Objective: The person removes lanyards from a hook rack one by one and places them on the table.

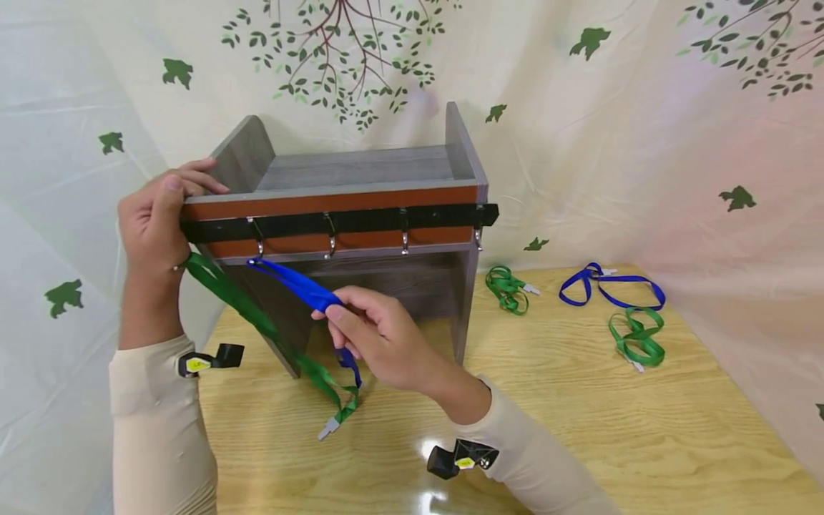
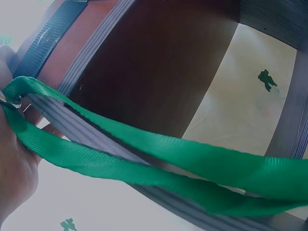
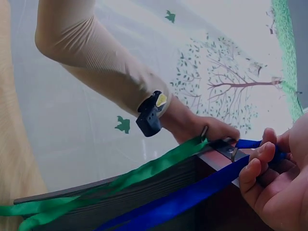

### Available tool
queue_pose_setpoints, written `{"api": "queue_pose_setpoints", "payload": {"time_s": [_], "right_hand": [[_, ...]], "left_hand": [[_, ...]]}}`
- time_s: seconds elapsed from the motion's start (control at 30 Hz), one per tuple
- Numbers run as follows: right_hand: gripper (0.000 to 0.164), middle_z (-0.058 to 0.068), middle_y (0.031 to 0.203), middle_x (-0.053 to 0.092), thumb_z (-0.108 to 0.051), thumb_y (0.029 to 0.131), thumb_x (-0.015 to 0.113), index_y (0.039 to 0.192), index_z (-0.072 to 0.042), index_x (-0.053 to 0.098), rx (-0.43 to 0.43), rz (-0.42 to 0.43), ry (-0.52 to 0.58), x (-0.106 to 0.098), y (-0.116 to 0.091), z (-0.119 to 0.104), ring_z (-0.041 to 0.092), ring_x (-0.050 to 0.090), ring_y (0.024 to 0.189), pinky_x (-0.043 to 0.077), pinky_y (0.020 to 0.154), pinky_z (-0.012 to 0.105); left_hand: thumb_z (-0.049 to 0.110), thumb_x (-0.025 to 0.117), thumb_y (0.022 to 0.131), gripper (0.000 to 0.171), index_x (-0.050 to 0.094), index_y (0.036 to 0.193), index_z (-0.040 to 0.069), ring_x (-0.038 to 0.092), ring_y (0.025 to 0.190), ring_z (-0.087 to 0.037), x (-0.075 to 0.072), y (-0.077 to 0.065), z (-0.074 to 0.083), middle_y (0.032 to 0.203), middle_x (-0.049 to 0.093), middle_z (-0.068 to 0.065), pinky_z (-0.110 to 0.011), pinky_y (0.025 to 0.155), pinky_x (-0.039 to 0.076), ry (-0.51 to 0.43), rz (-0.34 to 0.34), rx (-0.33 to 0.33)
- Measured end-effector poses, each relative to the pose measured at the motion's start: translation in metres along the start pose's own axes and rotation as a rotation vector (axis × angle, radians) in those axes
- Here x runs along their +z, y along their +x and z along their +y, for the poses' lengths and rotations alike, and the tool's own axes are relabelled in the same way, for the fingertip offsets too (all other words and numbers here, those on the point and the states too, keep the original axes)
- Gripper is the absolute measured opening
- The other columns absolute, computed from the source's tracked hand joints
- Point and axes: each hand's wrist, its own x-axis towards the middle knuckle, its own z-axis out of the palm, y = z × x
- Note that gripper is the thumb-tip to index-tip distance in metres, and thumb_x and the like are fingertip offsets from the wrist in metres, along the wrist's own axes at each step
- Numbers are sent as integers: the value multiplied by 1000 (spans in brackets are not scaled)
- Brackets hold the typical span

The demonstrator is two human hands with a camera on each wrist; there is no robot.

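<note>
My left hand [image 1: 154, 222] grips the left end of a small grey wooden shelf [image 1: 360, 168], its fingers over the side panel. Along the shelf's front runs a black rail [image 1: 367, 225] with several metal hooks. A green lanyard [image 1: 241, 304] hangs from the leftmost hook, beside my left palm, and its clip dangles over the table. Between thumb and fingers my right hand [image 1: 380, 336] pinches a blue lanyard [image 1: 299, 285]. One end of this strap is at the neighbouring hook; in the right wrist view the blue strap [image 3: 192, 195] passes close by that hook [image 3: 234, 154].
On the wooden table [image 1: 547, 415], right of the shelf, lie a bundled green lanyard [image 1: 507, 290], a loose blue lanyard [image 1: 631, 281] and another green lanyard [image 1: 644, 347]. A pale curtain [image 1: 579, 143] with printed leaves stands behind.
</note>
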Motion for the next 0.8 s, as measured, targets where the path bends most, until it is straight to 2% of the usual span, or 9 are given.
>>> {"api": "queue_pose_setpoints", "payload": {"time_s": [0.13,0.27,0.5,0.7,0.8], "right_hand": [[20,18,75,57,-1,108,47,108,9,64,-43,28,-15,-3,-1,-3,13,46,54,40,48,23],[20,19,72,60,2,107,47,97,9,63,-109,39,-24,-10,-2,-6,11,45,47,39,42,24],[23,23,85,71,4,107,48,96,9,67,-157,-5,-59,-22,-9,-18,12,49,41,42,39,23],[24,12,78,63,-5,107,54,93,3,71,-330,61,-207,-31,-16,-20,11,42,57,36,49,21],[26,9,76,61,-10,108,55,91,1,72,-352,88,-238,-34,-19,-21,11,41,60,33,50,21]], "left_hand": [[6,43,101,42,72,73,-2,73,115,-24,1,1,0,85,80,1,-28,107,54,-27,-2,4],[6,42,101,42,74,75,1,73,115,-22,2,1,2,85,81,2,-27,106,55,-31,-2,11],[4,41,100,42,74,74,4,74,114,-22,2,2,5,84,80,3,-26,105,55,-20,9,12],[4,41,100,42,72,72,0,74,113,-23,2,2,3,83,80,2,-28,107,54,-35,9,10],[5,41,101,42,72,72,-2,74,113,-23,1,1,2,84,80,1,-28,107,54,-35,5,7]]}}
